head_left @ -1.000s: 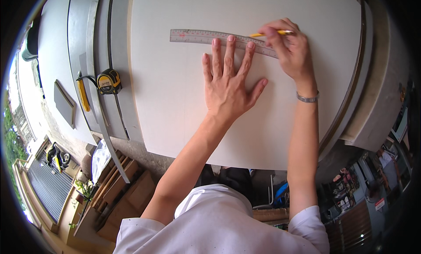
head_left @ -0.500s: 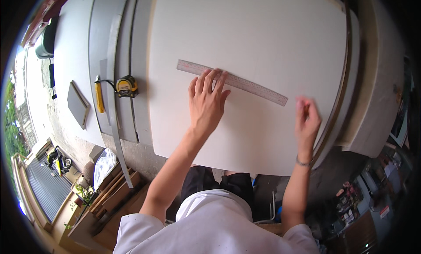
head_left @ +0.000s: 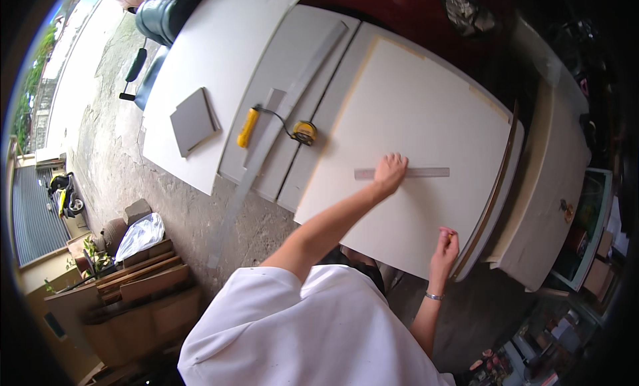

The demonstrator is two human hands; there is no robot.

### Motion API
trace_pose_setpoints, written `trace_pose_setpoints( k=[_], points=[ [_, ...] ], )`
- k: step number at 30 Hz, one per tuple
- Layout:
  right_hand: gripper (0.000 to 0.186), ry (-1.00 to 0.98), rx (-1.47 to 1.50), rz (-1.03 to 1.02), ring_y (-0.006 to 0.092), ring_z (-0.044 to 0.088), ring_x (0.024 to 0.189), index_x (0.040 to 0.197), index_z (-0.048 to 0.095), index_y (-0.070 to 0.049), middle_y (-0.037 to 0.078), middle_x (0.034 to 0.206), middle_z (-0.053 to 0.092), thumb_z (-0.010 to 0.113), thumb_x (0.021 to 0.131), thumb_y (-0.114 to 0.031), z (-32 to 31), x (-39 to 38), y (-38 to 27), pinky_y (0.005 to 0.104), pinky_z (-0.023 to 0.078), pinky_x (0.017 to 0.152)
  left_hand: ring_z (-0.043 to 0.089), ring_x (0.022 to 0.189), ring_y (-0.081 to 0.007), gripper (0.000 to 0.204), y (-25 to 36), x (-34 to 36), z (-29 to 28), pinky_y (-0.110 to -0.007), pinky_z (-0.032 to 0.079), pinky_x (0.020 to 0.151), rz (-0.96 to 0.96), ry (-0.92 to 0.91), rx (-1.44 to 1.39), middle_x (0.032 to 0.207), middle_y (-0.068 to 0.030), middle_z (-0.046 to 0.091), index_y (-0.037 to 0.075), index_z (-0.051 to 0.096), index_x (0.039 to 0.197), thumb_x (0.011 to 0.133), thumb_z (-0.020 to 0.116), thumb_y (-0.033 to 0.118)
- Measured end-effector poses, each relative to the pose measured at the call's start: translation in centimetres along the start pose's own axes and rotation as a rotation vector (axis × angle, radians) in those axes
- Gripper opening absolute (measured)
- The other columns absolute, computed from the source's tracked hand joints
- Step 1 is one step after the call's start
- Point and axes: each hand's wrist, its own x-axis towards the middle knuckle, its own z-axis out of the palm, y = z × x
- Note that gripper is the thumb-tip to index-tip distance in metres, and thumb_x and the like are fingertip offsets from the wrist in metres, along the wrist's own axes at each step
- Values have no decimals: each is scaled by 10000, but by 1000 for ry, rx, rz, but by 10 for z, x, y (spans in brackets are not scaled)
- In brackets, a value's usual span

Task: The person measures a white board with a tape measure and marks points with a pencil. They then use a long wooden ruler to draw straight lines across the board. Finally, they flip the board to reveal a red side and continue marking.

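Note:
A clear ruler (head_left: pixel 426 172) lies across a large white board (head_left: pixel 432 99). My left hand (head_left: pixel 391 172) is over the ruler left of its middle, fingers bent and closed on it, hiding part of it. Near the board's right front edge my right hand (head_left: pixel 444 247) is raised with thumb and fingers pinched together. A small orange-yellow bit shows at its fingertips, too small to name. A yellow tape measure (head_left: pixel 305 132) and a yellow utility knife (head_left: pixel 248 127) rest to the left of the board.
A long metal straightedge (head_left: pixel 279 113) runs past the tape measure and sticks out over the near edge. Further left, small grey panels (head_left: pixel 193 122) lie on another white sheet (head_left: pixel 223 49). Wood boards (head_left: pixel 146 286) lean at lower left. A pale cabinet (head_left: pixel 542 179) stands to the right.
My view has swung left, so more of the left side shows. The left hand has gone from spread fingers to bent ones, and the ruler has turned on the board. The right hand stays pinched.

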Motion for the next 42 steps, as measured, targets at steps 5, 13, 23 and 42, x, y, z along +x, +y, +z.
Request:
trace_pose_setpoints(
  k=[5, 13, 23, 42],
  points=[
    [269, 117, 113, 90, 149, 562, 1004, 1108, 614, 26, 64, 1060, 614, 510, 1091, -222, 28, -13, -36, 289, 455, 921, 615, 1048, -259, 235, 8, -7, 13, -378, 467, 858, -140, 62, 1, 1083, -126, 648, 55, 639, 1119, 924, 591, 176],
    [275, 180, 107, 97, 89, 491, 762, 1135, 619, 0, 7, 907, 572, 496, 1084, -241, 87, -62, -104, 266, 409, 719, 642, 1037, -278, 279, -4, -22, -7, -424, 485, 838, -92, -10, -186, 1043, -120, 673, 49, 610, 1188, 920, 594, 123],
    [280, -336, 356, 211, 144, 621, 619, 1201, 592, -37, 33, 726, 602, 479, 1106, -275, 239, -44, -114, 280, 534, 611, 666, 884, -223, 370, -311, -201, -118, -350, 532, 749, -505, 710, -886, 1006, -131, 678, 81, 628, 1250, 923, 552, -74],
    [303, -552, 170, 255, 365, 628, 1126, 1261, 475, 30, 251, 1198, 615, 499, 1042, -179, 538, -46, -130, 438, 508, 945, 609, 1136, -365, 229, -376, -246, -112, -426, 464, 1001, -613, 734, -599, 1179, -176, 662, 33, 692, 1166, 973, 651, 148]
  ],
)
